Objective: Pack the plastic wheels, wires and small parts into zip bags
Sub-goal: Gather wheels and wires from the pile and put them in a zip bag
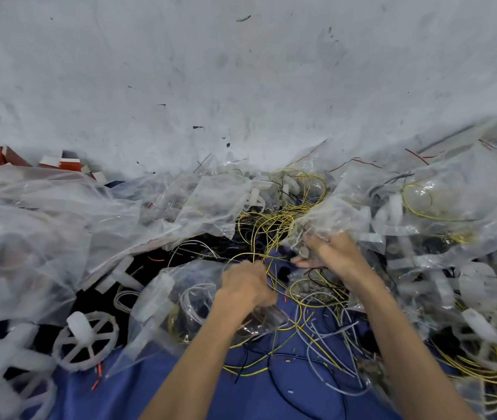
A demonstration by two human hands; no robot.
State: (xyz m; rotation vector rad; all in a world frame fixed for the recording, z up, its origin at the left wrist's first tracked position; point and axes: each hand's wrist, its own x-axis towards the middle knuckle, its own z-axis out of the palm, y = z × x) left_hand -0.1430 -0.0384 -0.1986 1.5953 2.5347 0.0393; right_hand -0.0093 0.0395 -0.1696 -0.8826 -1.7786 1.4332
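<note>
A tangle of yellow wires [267,228] lies in the middle of the pile on a blue cloth [241,392]. My left hand [245,286] is curled around some of these wires. My right hand [332,248] grips the edge of a clear zip bag [326,213] that holds small parts. A white plastic wheel [85,341] lies at the lower left. More wheels [483,325] show inside bags at the right. Loose white, black and yellow wires [326,334] spread between my forearms.
Crumpled clear plastic bags [59,225] cover the left and right of the pile. Red and white small boxes [59,163] lie at the far left by a stained white wall [241,71]. White plastic tubes [119,274] sit left of centre.
</note>
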